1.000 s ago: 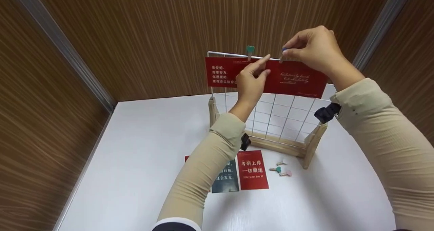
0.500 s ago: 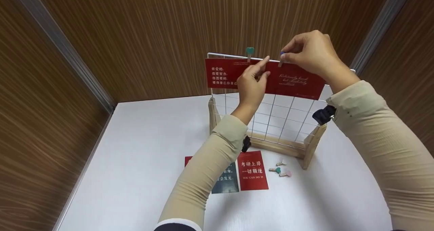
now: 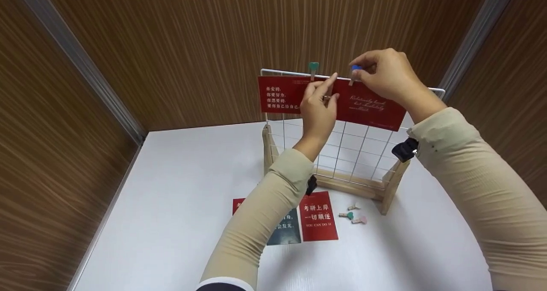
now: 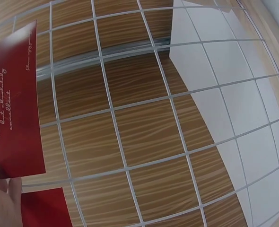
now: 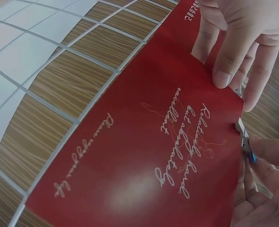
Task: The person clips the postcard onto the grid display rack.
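Observation:
In the head view a red card with white script (image 3: 372, 105) lies against the top of a white wire grid rack (image 3: 346, 139). My left hand (image 3: 318, 113) pinches its upper left corner, thumb on the printed face, as the right wrist view shows. Between thumb and fingers my right hand (image 3: 393, 75) grips a small clothespin with a blue heart (image 3: 356, 68), whose tip sits over the card's top edge. Left of it, another red card with white characters (image 3: 280, 95) hangs by a clothespin with a green heart (image 3: 313, 66), partly hidden behind my left hand.
On the white table (image 3: 183, 197), a red card (image 3: 318, 222) and a dark green card (image 3: 285, 231) lie before the rack, partly under my left arm. Several loose clothespins (image 3: 347, 215) lie beside them. The rack's wooden base (image 3: 348, 185) stands behind; wood-grain panels (image 3: 192, 47) enclose the table.
My right hand has come down slightly and to the left with the clothespin, and more of its blue heart shows. My left hand stays at the card's corner.

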{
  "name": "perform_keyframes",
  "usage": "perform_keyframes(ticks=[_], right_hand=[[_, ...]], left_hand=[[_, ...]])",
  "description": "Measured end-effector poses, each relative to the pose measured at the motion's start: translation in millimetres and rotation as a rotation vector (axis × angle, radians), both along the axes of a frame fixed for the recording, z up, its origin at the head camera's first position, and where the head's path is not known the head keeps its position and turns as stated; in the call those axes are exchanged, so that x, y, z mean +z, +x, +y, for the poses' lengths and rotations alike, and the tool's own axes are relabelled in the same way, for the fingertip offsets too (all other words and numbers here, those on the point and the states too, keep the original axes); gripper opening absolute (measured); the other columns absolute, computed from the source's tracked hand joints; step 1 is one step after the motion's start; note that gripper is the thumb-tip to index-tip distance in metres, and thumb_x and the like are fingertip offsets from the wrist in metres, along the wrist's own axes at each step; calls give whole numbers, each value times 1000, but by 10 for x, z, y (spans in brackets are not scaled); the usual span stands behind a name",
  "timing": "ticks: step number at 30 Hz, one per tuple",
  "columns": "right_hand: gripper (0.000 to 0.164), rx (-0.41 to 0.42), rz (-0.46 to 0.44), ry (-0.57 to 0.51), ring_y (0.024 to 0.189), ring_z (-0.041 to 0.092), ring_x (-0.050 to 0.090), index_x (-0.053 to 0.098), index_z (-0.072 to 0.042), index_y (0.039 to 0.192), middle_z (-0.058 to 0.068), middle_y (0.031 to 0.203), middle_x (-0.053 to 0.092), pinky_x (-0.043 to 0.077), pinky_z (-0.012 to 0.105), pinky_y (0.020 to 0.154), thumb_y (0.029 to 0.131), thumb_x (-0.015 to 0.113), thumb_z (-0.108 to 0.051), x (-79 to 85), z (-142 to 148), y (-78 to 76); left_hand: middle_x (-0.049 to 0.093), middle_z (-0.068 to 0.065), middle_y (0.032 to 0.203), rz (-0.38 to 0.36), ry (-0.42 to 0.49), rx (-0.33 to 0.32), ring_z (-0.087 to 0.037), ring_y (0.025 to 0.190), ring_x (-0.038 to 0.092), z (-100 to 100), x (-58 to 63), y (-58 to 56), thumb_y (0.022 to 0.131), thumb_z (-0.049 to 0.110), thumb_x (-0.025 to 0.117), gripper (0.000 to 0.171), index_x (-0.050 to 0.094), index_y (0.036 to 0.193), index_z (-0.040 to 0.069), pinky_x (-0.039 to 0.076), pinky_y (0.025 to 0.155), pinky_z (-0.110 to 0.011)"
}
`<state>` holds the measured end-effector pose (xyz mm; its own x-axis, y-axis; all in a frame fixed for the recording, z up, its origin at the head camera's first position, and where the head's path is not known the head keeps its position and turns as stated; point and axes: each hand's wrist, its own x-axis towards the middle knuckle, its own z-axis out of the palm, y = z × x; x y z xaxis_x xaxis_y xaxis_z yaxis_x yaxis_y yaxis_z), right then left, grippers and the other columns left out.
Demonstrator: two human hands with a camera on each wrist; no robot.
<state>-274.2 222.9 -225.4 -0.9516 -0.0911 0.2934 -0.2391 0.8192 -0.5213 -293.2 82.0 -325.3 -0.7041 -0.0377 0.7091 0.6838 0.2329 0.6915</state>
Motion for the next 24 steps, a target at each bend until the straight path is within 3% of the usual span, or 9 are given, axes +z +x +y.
perform_keyframes(ticks=[10,15,20,24], right_hand=[[34,14,30,6,94,27,63,63,-7,125,14,109,67,47,42,83,96,58,-23,-40,-3,-25],[44,36,65,-5,102,32,62,57,-8,132,15,117,64,46,48,90,95,59,-31,-75,10,-9],[58,43,151,25,108,35,58,46,-12,141,16,125,59,44,53,91,92,60,-40,-118,27,26],[67,-4,265,85,104,34,55,40,-19,144,16,123,57,40,55,89,88,62,-48,-183,39,66]], left_hand=[[51,-13,107,-1,4,-18,-19,92,57,-17,0,9,86,-4,66,42,59,128,0,48,77,-13],[53,-13,108,3,-13,-20,-20,89,55,-45,-17,7,86,6,70,43,59,127,1,49,73,-17],[53,-12,107,40,-20,-45,-20,90,54,-69,-75,12,86,13,71,43,59,126,2,50,74,-21],[54,-10,107,78,-45,-37,-19,92,55,-99,-117,41,87,19,71,43,58,125,3,50,74,-23]])
